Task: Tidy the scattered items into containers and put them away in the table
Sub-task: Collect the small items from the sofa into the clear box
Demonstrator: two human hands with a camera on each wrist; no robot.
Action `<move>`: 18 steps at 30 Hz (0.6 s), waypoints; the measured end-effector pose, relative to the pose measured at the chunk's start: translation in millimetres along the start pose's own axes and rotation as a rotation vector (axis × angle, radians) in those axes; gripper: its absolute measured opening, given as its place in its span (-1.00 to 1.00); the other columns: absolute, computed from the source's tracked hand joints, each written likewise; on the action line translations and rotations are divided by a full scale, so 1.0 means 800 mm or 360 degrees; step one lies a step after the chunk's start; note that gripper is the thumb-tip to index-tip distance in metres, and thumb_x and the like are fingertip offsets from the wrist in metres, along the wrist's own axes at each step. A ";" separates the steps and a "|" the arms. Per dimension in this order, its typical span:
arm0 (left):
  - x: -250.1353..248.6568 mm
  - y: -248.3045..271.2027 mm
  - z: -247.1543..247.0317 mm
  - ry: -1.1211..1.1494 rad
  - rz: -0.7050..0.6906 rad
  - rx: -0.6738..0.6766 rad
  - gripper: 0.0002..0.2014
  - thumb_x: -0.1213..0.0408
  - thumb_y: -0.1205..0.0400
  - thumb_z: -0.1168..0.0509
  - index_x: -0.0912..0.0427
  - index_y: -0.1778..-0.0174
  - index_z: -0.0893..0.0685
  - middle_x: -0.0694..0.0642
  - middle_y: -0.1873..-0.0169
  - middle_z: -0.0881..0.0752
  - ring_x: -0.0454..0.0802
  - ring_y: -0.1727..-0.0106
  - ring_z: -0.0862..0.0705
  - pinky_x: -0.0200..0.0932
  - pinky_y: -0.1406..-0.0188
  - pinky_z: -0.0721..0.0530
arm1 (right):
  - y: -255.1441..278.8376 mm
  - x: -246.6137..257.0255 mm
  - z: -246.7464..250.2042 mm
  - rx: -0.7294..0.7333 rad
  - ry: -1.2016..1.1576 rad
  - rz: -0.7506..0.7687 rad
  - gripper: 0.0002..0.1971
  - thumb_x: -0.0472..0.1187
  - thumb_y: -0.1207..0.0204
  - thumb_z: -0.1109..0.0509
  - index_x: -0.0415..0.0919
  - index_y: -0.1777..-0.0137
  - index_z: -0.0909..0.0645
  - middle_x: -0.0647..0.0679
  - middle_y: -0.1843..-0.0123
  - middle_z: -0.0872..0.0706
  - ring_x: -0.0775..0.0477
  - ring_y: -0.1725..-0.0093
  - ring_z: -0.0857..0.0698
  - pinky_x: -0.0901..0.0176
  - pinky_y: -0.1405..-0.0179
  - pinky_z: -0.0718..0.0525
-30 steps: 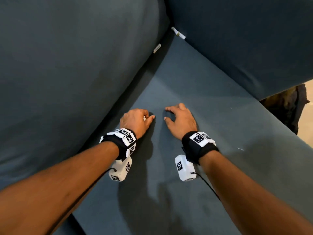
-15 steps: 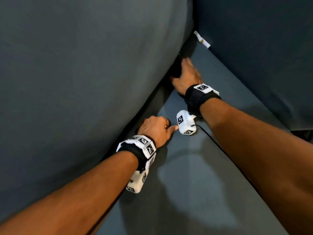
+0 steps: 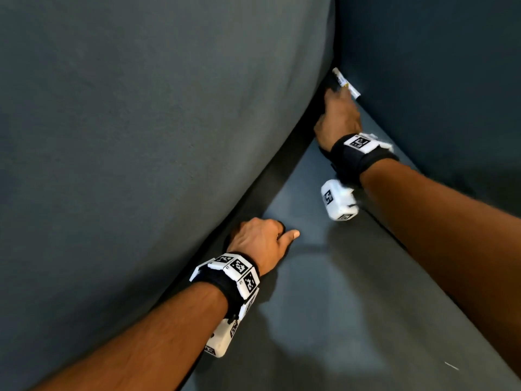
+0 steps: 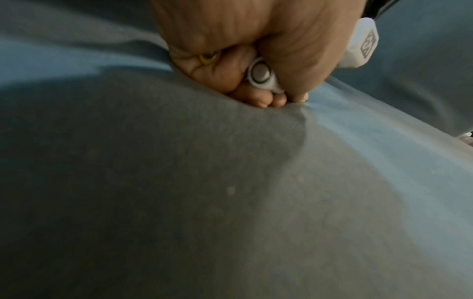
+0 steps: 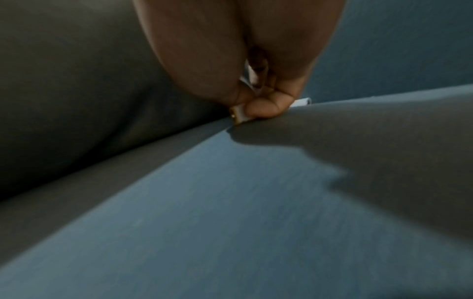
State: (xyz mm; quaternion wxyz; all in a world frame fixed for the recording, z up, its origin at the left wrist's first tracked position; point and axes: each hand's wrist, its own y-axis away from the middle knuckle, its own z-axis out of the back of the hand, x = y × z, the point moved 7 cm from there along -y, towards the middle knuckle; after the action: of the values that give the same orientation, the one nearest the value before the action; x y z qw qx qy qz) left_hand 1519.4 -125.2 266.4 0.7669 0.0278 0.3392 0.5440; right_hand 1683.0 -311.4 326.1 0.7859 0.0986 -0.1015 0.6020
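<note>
A white marker (image 3: 342, 80) with yellow and black print lies in the sofa's far corner, wedged where the cushions meet. My right hand (image 3: 338, 108) reaches it. In the right wrist view its fingertips (image 5: 261, 109) pinch the white marker (image 5: 303, 101), and another white piece shows deeper in the palm. My left hand (image 3: 262, 238) is a fist resting on the seat near the back cushion, thumb pointing right. The left wrist view shows that hand (image 4: 256, 85) gripping a white cylinder with a grey round end (image 4: 261, 73) and a yellow-ringed one (image 4: 208, 57).
A big blue-grey back cushion (image 3: 141, 136) bulges over the seat (image 3: 338, 320) on the left. A darker cushion (image 3: 437, 66) walls the right side. The dark crevice between cushion and seat runs from my left hand up to the corner. A small white fleck (image 3: 451, 366) lies on the seat.
My right hand left the seat, went into the crevice where a small stick lay, then moved on up to the corner marker. The left hand stayed fisted on the seat.
</note>
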 end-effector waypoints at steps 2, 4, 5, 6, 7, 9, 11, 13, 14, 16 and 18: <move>-0.001 0.001 0.002 -0.0004 0.0018 -0.0016 -0.42 -0.31 -0.60 -0.09 0.14 0.47 -0.41 0.20 0.36 -0.69 0.33 0.19 -0.67 0.01 0.20 -0.68 | -0.020 -0.029 0.011 -0.0054 -0.0077 -0.0153 -0.56 -0.35 -0.51 -0.24 -0.22 -0.41 -0.46 -0.36 -0.34 -0.43 -0.50 -0.20 -0.58 -0.17 -0.24 -0.58; -0.001 0.000 0.003 -0.0009 0.0027 -0.0006 -0.42 -0.31 -0.61 -0.10 0.15 0.46 -0.40 0.21 0.35 -0.70 0.33 0.17 -0.67 0.00 0.22 -0.65 | -0.034 -0.051 0.013 -0.0020 -0.0108 -0.0231 -0.45 -0.25 -0.55 -0.31 -0.12 -0.55 -0.37 -0.31 -0.39 -0.39 -0.46 -0.25 -0.58 -0.11 -0.32 -0.55; -0.001 0.000 0.003 -0.0008 0.0029 0.0007 -0.42 -0.30 -0.61 -0.09 0.15 0.46 -0.40 0.21 0.35 -0.70 0.33 0.17 -0.67 -0.01 0.21 -0.66 | -0.037 -0.057 0.011 0.0008 -0.0097 -0.0223 -0.40 -0.21 -0.55 -0.33 -0.10 -0.61 -0.31 -0.30 -0.40 -0.37 -0.43 -0.26 -0.57 -0.10 -0.35 -0.54; -0.001 -0.002 0.004 -0.0010 0.0030 0.0008 -0.42 -0.30 -0.61 -0.09 0.15 0.46 -0.40 0.20 0.35 -0.70 0.33 0.17 -0.67 -0.01 0.21 -0.66 | -0.038 -0.059 0.007 0.0029 -0.0072 -0.0207 -0.35 -0.17 -0.56 -0.33 -0.08 -0.65 -0.24 -0.29 -0.42 -0.35 -0.42 -0.26 -0.55 -0.12 -0.37 -0.53; -0.002 -0.002 0.003 -0.0016 0.0029 0.0004 -0.42 -0.30 -0.61 -0.09 0.15 0.46 -0.40 0.20 0.35 -0.70 0.33 0.18 -0.67 -0.01 0.21 -0.66 | -0.038 -0.060 0.002 0.0042 -0.0039 -0.0201 -0.31 -0.14 -0.57 -0.31 -0.08 -0.68 -0.16 -0.28 -0.44 -0.34 -0.41 -0.26 -0.54 -0.15 -0.37 -0.52; -0.002 -0.003 0.003 -0.0022 0.0017 0.0003 -0.42 -0.31 -0.61 -0.08 0.15 0.46 -0.39 0.19 0.37 -0.70 0.32 0.20 -0.68 0.00 0.20 -0.68 | -0.039 -0.059 -0.008 0.0035 0.0007 -0.0223 -0.27 -0.09 -0.58 -0.24 -0.10 -0.71 -0.04 -0.28 -0.50 -0.30 -0.42 -0.28 -0.50 -0.17 -0.35 -0.51; -0.002 -0.003 0.002 -0.0019 0.0003 0.0002 -0.42 -0.31 -0.61 -0.08 0.15 0.46 -0.39 0.18 0.38 -0.70 0.31 0.21 -0.69 0.02 0.18 -0.70 | -0.042 -0.056 -0.011 0.0044 0.0019 -0.0295 -0.29 -0.05 -0.59 -0.17 -0.09 -0.72 0.00 -0.27 -0.55 -0.26 -0.43 -0.33 -0.47 -0.20 -0.35 -0.49; -0.004 -0.002 0.002 -0.0024 0.0003 -0.0012 -0.43 -0.31 -0.61 -0.07 0.15 0.44 -0.40 0.17 0.37 -0.70 0.31 0.21 -0.69 0.01 0.20 -0.69 | -0.047 -0.058 -0.012 0.0105 0.0062 -0.0345 -0.32 -0.02 -0.62 -0.10 -0.05 -0.72 0.01 -0.25 -0.60 -0.23 -0.44 -0.40 -0.43 -0.24 -0.39 -0.46; -0.004 -0.003 0.003 -0.0033 -0.0002 -0.0023 -0.43 -0.31 -0.61 -0.07 0.14 0.44 -0.40 0.17 0.37 -0.70 0.31 0.21 -0.69 0.00 0.21 -0.68 | -0.051 -0.060 -0.012 0.0150 0.0064 -0.0359 -0.34 0.00 -0.62 -0.07 -0.01 -0.71 0.01 -0.25 -0.62 -0.25 -0.45 -0.43 -0.42 -0.25 -0.41 -0.45; -0.005 -0.004 0.002 -0.0041 -0.0013 -0.0029 -0.43 -0.31 -0.61 -0.06 0.13 0.44 -0.38 0.18 0.37 -0.70 0.31 0.21 -0.69 0.00 0.22 -0.67 | -0.058 -0.067 -0.011 0.0273 -0.0013 -0.0411 -0.37 0.05 -0.62 -0.03 0.09 -0.70 -0.02 -0.29 -0.58 -0.39 -0.44 -0.44 -0.47 -0.17 -0.43 -0.43; -0.005 -0.004 0.002 -0.0049 -0.0013 -0.0034 -0.43 -0.32 -0.61 -0.05 0.13 0.44 -0.37 0.18 0.36 -0.71 0.31 0.21 -0.69 0.01 0.23 -0.67 | -0.062 -0.071 -0.007 0.0374 -0.0127 -0.0519 -0.42 0.08 -0.62 0.01 0.14 -0.66 -0.10 -0.30 -0.54 -0.47 -0.39 -0.45 -0.50 -0.05 -0.43 -0.40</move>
State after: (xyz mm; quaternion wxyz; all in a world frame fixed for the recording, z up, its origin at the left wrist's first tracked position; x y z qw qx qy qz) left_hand 1522.4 -129.3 267.9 0.7745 0.0266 0.3217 0.5440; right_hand 1716.5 -375.3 303.1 0.8513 0.2286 -0.0443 0.4701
